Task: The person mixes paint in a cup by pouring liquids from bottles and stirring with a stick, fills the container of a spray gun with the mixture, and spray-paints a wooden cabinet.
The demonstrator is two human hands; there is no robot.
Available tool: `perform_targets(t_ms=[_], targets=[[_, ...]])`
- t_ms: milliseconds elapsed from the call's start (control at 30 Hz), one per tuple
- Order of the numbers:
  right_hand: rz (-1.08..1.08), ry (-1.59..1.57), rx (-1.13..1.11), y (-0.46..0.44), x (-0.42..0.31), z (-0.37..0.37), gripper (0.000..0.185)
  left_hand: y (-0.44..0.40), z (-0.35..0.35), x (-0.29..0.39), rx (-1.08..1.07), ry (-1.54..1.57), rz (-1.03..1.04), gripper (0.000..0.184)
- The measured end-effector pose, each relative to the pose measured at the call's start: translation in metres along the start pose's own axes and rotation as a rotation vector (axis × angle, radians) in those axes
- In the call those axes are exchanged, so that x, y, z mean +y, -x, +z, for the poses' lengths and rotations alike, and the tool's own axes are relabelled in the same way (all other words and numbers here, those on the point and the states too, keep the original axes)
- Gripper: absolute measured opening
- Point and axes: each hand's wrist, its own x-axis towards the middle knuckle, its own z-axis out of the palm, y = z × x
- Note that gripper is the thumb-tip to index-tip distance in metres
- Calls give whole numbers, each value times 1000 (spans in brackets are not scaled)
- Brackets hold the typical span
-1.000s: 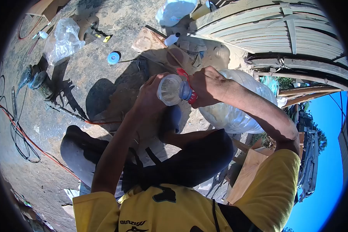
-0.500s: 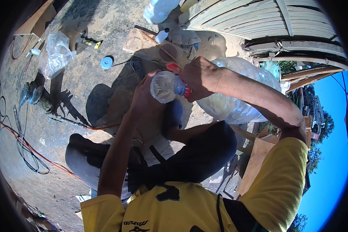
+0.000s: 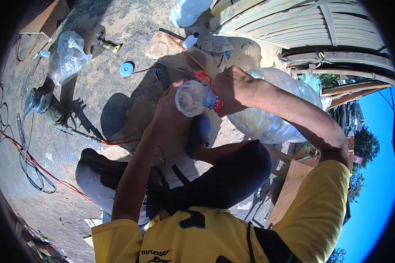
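A clear round plastic piece (image 3: 189, 98), like a cut bottle top, has its wide end towards the camera. My left hand (image 3: 167, 105) is closed round its left side, the fingers partly hidden behind it. Its bluish neck meets a red ring with a handle (image 3: 217, 104). Around that ring my right hand (image 3: 232, 90) is closed, with part of the red handle sticking out above. Behind my right hand and forearm lies a large clear plastic bottle (image 3: 267, 120); the join between it and the ring is hidden.
On the ground are a blue tape roll (image 3: 126, 69), a clear plastic bag (image 3: 69, 57), a wooden board (image 3: 160, 47), a small white bottle (image 3: 190, 41), a power tool (image 3: 46, 104) and an orange cord (image 3: 44, 168). A slatted panel (image 3: 289, 26) stands at upper right.
The view has shifted a little. Both hands keep their hold on the clear piece and the red ring, with hardly any movement between them.
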Motion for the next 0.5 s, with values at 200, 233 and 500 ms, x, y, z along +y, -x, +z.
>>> perform_targets(t_ms=[200,233,500], targets=[[13,2,-14,-1,1,-2,44,1,-1,-3,13,1,-27,89],[9,5,-9,-1,1,-1,44,1,-1,-3,12,-7,-37,89],[39,-7,-39,2,0,-4,41,0,0,-2,-7,2,-60,89]])
